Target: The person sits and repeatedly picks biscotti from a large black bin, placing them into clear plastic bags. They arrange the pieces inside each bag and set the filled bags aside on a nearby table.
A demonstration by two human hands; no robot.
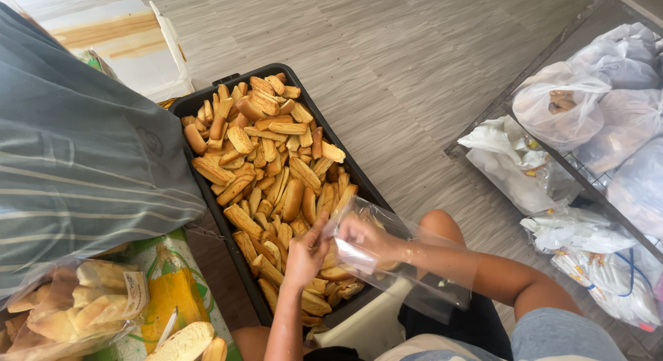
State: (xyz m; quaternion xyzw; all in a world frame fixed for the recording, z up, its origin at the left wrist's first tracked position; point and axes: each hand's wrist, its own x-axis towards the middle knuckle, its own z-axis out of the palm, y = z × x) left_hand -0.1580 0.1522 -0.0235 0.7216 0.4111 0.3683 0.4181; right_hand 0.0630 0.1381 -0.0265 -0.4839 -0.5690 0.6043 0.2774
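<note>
Rusks [276, 174], golden finger-shaped baked pieces, fill the black tray [185, 107] that runs from eleven o'clock down to six o'clock across the middle of the view; the tray sits on a grey wood-grain floor [414, 57]. At the tray's near end, around five o'clock of the heap, the right hand [362, 238] is pushed inside a clear plastic bag [400, 264], its fingers curled and spread enough to hold the film open from within; whether a rusk lies in that palm I cannot tell. The left hand [305, 252] is just beside it at its nine o'clock, fingers pressed together and pinching the bag's mouth edge, directly over the rusks. The step in hand looks like opening the bag for filling; nothing seems to be packed in this bag yet. As a judgement, the next move calls for a steady hold on the thin film with one hand while the other is freed to pick pieces off the heap; the slippery film could fold shut.

At eight o'clock lies a filled bag of rusks [76, 309] on a printed green and yellow sheet [173, 285]; a grey striped cloth [83, 154] covers nine o'clock; a white box [131, 43] lies at eleven; white plastic bags [580, 105] rest on a wire rack at two to four o'clock.
</note>
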